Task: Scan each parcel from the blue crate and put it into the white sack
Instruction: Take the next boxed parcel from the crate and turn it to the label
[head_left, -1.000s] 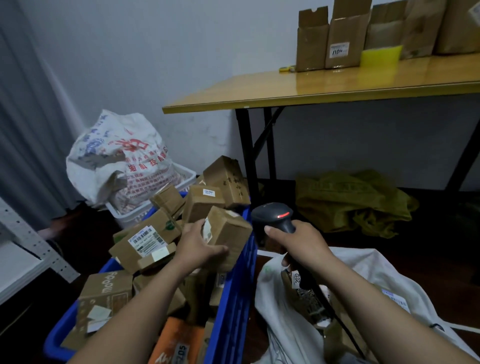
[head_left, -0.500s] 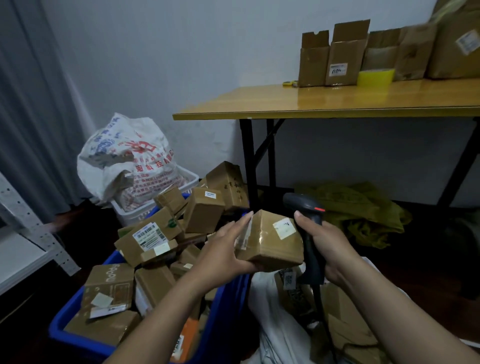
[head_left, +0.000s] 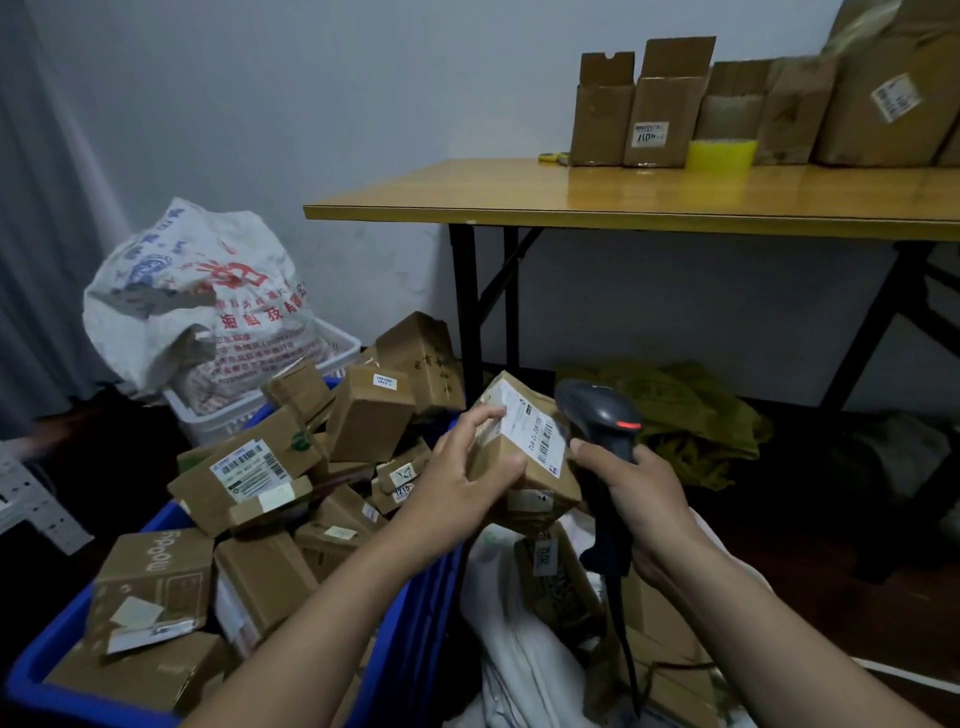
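1. The left hand (head_left: 462, 483) grips a small brown parcel (head_left: 498, 460), thumb on the near face and fingers over the top. Its white barcode label (head_left: 537, 434) faces up.
2. The right hand (head_left: 639, 499) wraps the handle of a dark scanner (head_left: 597, 415). The scanner's head is just beside the label, with a red light lit on top.
3. The parcel is held over the edge between the blue crate (head_left: 415, 613) and the white sack (head_left: 519, 665).
4. The crate is heaped with brown boxes. The sack is open, with boxes inside.
5. Behind: a printed bag (head_left: 197, 291) in a white basket (head_left: 343, 343).
6. The bench (head_left: 623, 202) carries open cartons (head_left: 665, 104) and a yellow tape roll (head_left: 722, 154). A green cloth (head_left: 691, 415) lies on the floor beneath.
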